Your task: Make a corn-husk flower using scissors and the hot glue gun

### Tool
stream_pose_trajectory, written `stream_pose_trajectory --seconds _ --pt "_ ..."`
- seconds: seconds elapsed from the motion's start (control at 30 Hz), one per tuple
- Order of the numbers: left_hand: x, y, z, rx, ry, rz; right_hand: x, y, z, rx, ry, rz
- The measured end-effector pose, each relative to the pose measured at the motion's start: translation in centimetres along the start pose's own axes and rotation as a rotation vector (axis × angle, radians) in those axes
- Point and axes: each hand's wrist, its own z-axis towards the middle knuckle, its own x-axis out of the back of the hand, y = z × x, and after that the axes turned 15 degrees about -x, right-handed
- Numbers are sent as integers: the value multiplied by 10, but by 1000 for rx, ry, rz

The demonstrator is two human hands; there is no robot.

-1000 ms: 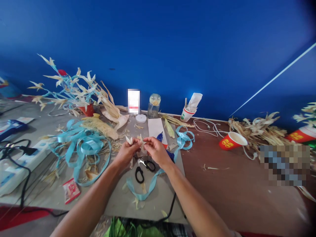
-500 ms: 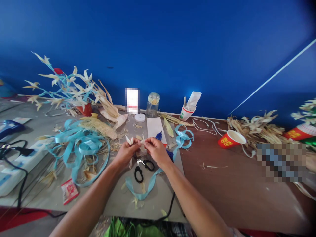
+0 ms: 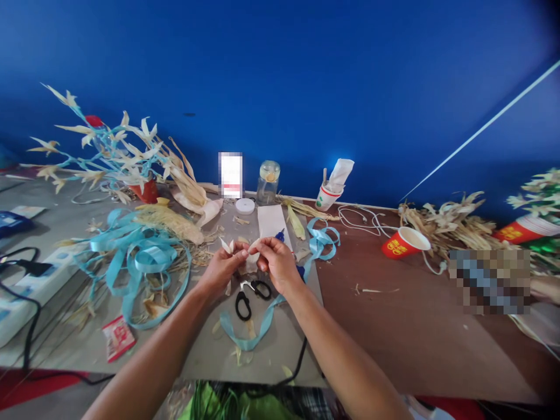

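Note:
My left hand [image 3: 222, 267] and my right hand [image 3: 276, 263] meet above the grey mat [image 3: 205, 344], both pinched on a small pale corn-husk piece [image 3: 251, 255] held between their fingertips. A second husk bit [image 3: 227, 246] sticks up from the left fingers. Black-handled scissors [image 3: 247, 297] lie on the mat right under the hands. A light blue ribbon strip [image 3: 249, 332] curls below them. A blue glue gun [image 3: 282, 236] peeks out behind my right hand, mostly hidden.
A pile of blue ribbon [image 3: 140, 259] lies left, with a husk-flower branch in a red cup [image 3: 146, 189] behind it. A jar [image 3: 266, 184], a paper cup [image 3: 326, 198], a tipped red cup [image 3: 405, 242], dried husks [image 3: 450, 224] and a power strip [image 3: 26, 286] surround the spot.
The hands stay together on the husk piece, fingers shifting slightly. The view has tilted a little, so everything sits slightly lower-left.

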Motion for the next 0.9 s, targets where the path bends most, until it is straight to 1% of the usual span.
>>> stream_pose_trajectory --seconds 0.13,0.2,0.3,0.4,0.57,0.63,0.67,0.77,0.83,0.9 --pt "-1 2 -1 11 60 -34 -4 -2 -3 -38 -39 52" --pt "-2 3 -1 16 50 -55 -5 -2 -3 -24 -39 67" --pt "-3 4 -1 7 26 -57 -5 1 -1 3 -2 70" --pt "-3 5 -1 -16 61 -45 -5 4 0 15 17 44" --pt "0 7 2 -21 141 -137 -3 4 0 31 38 -75" --pt "1 7 2 -19 158 -143 0 2 0 94 111 -247" --pt "1 7 3 -20 166 -140 2 0 0 152 163 -392" --pt "2 8 4 -35 188 -137 7 -4 -3 338 310 -986" --pt "4 8 4 -63 209 -149 6 -5 -7 362 396 -1373" --pt "5 10 6 -103 239 -160 2 -5 -13 316 457 -1643"
